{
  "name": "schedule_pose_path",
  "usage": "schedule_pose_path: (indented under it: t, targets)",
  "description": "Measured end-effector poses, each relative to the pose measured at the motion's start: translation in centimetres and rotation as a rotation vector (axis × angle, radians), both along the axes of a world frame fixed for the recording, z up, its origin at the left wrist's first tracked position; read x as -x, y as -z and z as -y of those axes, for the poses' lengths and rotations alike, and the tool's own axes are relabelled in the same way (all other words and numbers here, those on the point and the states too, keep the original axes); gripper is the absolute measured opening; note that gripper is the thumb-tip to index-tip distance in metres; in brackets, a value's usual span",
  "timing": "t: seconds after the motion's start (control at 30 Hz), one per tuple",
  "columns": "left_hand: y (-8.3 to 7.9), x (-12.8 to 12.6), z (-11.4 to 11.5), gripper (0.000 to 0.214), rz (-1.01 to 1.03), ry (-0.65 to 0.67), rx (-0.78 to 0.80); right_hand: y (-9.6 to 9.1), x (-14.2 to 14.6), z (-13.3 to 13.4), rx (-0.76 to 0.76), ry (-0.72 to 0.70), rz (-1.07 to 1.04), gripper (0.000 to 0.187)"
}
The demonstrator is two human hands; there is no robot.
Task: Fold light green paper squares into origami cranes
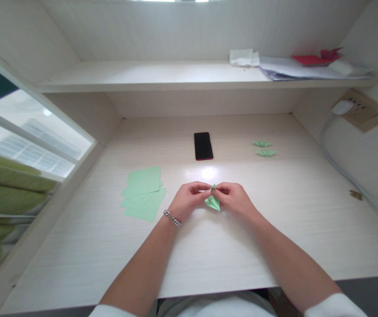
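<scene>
A small folded piece of green paper (213, 201) is held just above the pale desk (275, 229) at its middle. My left hand (189, 199), with a metal bracelet on the wrist, pinches the paper's top from the left. My right hand (233, 198) pinches it from the right. Both hands have their fingers closed on the fold and touch each other at the fingertips. Part of the paper is hidden behind my right fingers.
A stack of flat green paper sheets (143, 193) lies left of my hands. A black phone (203, 145) lies further back. Two folded green paper figures (264, 149) sit at the back right. The shelf above holds papers and a red item (314, 58). A cable (334, 154) runs down the right wall.
</scene>
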State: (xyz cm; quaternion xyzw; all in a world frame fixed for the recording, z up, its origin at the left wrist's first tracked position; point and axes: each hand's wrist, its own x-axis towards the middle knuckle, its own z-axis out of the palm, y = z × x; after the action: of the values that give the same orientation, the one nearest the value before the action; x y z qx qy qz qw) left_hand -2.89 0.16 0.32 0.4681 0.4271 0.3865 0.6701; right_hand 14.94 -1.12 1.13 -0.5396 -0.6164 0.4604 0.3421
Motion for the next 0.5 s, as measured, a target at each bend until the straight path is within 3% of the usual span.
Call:
schedule_pose_path:
  t: [0.13,0.5]
  targets:
    - [0.20,-0.09,0.00,0.036,-0.005,-0.011,-0.032,-0.10,0.10,0.12,-0.046,0.033,0.068,0.024]
    - [0.91,-0.39,-0.03,0.029,-0.107,-0.082,-0.128,0.17,0.11,0.07,0.014,0.047,0.029,0.021]
